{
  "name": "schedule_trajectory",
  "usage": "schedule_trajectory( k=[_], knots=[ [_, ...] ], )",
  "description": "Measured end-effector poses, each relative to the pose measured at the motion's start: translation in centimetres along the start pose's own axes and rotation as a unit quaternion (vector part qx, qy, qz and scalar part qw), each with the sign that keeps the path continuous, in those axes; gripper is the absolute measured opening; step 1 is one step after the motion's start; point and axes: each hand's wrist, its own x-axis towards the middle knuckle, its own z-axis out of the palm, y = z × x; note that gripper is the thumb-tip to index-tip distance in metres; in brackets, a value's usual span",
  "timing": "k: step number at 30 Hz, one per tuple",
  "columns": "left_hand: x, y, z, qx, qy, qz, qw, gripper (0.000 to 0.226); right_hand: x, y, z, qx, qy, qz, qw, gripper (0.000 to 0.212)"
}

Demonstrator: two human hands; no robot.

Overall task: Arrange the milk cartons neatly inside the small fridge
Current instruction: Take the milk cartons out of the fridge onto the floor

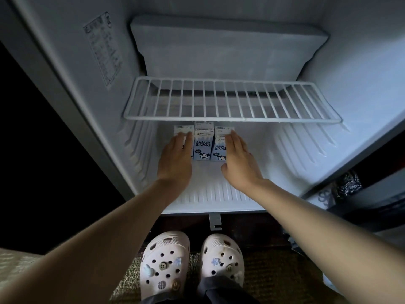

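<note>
The small fridge [361,73] stands open in front of the person, its white walls bare apart from a printed label [103,49] on the left side. A wire shelf [230,99] spans the middle. Beneath it, on the ribbed fridge floor [219,194], three milk cartons stand upright in a close row toward the back, a little left of centre. Both arms reach in. The left hand [175,159] lies flat, fingers straight, over the front of the left carton [182,129] and hides most of it. The right hand [238,163], also flat with fingers extended, presses against the right edge of the right carton [219,148]. The middle carton [202,145] sits between the two hands, untouched, its cow print facing out. Neither hand grips anything. Below, two pale clogs [164,264] rest on a woven rug [274,270].
</note>
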Motion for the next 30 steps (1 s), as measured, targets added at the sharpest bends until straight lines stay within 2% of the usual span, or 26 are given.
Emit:
schedule_trajectory(
  k=[3, 5, 6, 8, 12, 13, 17, 22, 30],
  knots=[
    [-0.9, -0.4, 0.6, 0.085, 0.052, 0.032, 0.995, 0.073, -0.7, 0.6, 1.0, -0.032, 0.092, -0.045, 0.994, 0.06],
    [-1.0, -0.6, 0.5, 0.136, 0.091, 0.033, 0.986, 0.076, -0.6, 1.1, 1.6, -0.049, 0.148, -0.038, 0.987, 0.057],
    [-0.9, -0.7, 0.6, 0.137, 0.076, 0.031, 0.987, 0.077, -0.5, 1.2, 1.6, -0.051, 0.168, -0.034, 0.984, 0.06],
    [-0.8, -0.8, 1.2, 0.113, 0.028, 0.026, 0.993, 0.075, -0.1, 0.8, 1.2, -0.038, 0.154, -0.018, 0.987, 0.065],
    [-0.8, -0.7, 2.1, 0.069, -0.004, 0.027, 0.997, 0.048, 0.2, 0.6, 1.2, -0.063, -0.009, -0.018, 0.998, 0.054],
    [-0.9, -0.6, 2.1, 0.066, -0.017, 0.028, 0.997, 0.045, 0.0, 0.5, 1.3, -0.072, -0.021, -0.018, 0.997, 0.051],
    [-1.0, -0.7, 1.6, 0.073, -0.032, 0.033, 0.996, 0.048, -1.3, 0.4, 1.4, -0.051, 0.006, -0.016, 0.999, 0.047],
    [-2.3, -0.5, -0.1, 0.095, -0.04, 0.055, 0.993, 0.054, -4.3, 0.6, -0.4, -0.03, -0.001, -0.029, 0.999, 0.04],
    [-9.1, 4.4, -8.5, -0.004, -0.038, 0.099, 0.994, 0.034, -12.9, -0.9, -8.0, -0.019, 0.027, -0.02, 0.999, 0.036]
  ],
)
